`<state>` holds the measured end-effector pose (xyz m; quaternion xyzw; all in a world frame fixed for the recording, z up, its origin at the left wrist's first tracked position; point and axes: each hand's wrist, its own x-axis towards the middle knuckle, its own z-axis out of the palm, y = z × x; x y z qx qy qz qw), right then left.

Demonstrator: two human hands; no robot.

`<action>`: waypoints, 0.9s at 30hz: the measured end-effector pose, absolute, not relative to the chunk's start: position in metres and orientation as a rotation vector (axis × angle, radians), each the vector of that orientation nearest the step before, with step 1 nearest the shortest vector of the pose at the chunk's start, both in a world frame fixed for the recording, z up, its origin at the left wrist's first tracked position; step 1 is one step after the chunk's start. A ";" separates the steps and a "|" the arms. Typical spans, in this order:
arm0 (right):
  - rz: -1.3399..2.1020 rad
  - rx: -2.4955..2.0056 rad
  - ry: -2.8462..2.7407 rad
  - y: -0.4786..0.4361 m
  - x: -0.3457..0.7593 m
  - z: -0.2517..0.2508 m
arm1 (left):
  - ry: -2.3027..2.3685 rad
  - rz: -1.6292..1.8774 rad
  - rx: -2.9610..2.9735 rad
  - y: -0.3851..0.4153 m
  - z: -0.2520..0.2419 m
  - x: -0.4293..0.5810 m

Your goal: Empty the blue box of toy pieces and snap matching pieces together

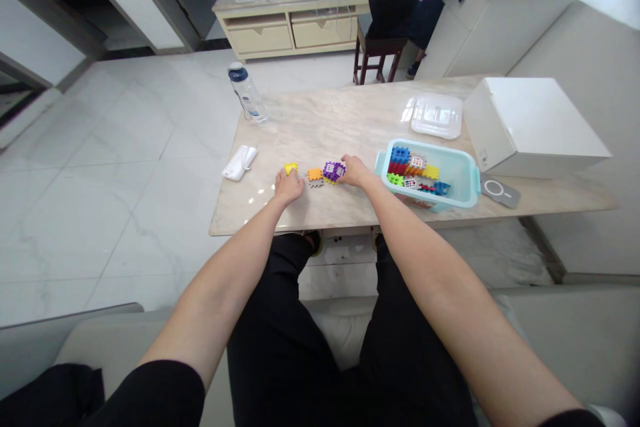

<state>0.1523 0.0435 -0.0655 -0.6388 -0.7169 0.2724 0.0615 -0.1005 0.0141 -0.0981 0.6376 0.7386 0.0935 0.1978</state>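
I'm pinching a yellow block (291, 167) with my left hand (289, 187) and a purple block (332, 171) with my right hand (354, 171), judging them light, stiff plastic, best gripped by notched edges.

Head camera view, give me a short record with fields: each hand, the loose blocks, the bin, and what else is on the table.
left hand: grip on yellow block
right hand: grip on purple block
between them: orange block, on the table
teal bin: right of the hands, open, holds mixed blocks
also on table: clear lid, white box, water bottle
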 end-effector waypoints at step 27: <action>0.601 -1.950 -2.464 0.046 0.127 -0.049 | 1.730 0.285 1.923 0.019 -0.093 -0.092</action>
